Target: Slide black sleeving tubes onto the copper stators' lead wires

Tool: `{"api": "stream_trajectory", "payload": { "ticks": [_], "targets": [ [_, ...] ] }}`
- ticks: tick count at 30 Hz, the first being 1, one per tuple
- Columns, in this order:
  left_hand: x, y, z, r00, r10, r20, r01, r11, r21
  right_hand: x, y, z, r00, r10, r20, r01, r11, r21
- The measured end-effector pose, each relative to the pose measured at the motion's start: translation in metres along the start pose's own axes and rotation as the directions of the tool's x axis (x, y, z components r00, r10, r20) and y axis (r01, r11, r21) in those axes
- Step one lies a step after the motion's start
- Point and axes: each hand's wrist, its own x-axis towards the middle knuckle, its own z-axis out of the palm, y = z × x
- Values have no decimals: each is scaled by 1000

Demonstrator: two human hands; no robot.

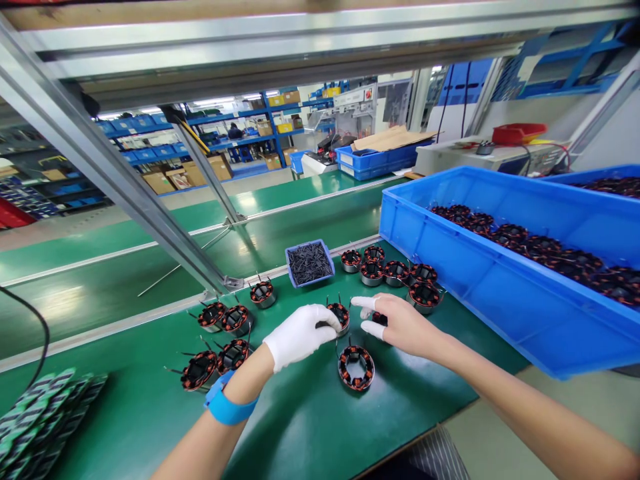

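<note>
Loose stator [369, 371] nearest the tabletop's [300, 433] front edge. Beyond it, mid-depth, left hand's [301, 337] fingers clamp the wound stator [339, 312]; gripping low, clear of its leads [339, 297], seems best. Right hand [403, 325] beside, thumb and forefinger apart: light touch advisable. Small tray [316, 281] by far edge.

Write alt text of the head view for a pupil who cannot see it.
A person's white-gloved left hand holds a copper-wound ring at a green bench, the right hand close beside it. Similar rings sit around them, near a tray of black pieces and a blue bin.
</note>
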Motion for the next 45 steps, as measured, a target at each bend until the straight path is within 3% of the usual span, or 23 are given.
{"api": "stream_trajectory", "payload": {
  "ticks": [14,21,25,29,33,38,42,45],
  "targets": [
    [2,1,-4,1000,9,11,-9,1000,27,-4,1,-1,1000,23,-5,-23,999,31],
    [3,1,-2,997,-12,72,9,999,44,-4,5,-1,1000,23,-11,-23,1000,21],
    [0,-1,-1,982,-37,184,45,998,-41,6,10,-1,1000,15,-19,-15,1000,-3],
    [-3,-9,7,968,-126,217,175,959,-223,29,14,0,998,60,-33,-63,993,-95],
    [-7,-20,24,955,-198,221,266,902,-339,53,17,2,993,66,99,-52,989,-140],
    [-15,-29,41,958,-215,188,272,889,-370,71,21,5,969,58,242,-33,994,-106],
    [-23,-32,35,972,-205,114,233,899,-370,81,24,6,942,49,333,-23,996,-82],
    [-26,-30,22,980,-200,-16,192,956,-221,82,27,3,931,16,365,2,999,-48]
  ]
}}
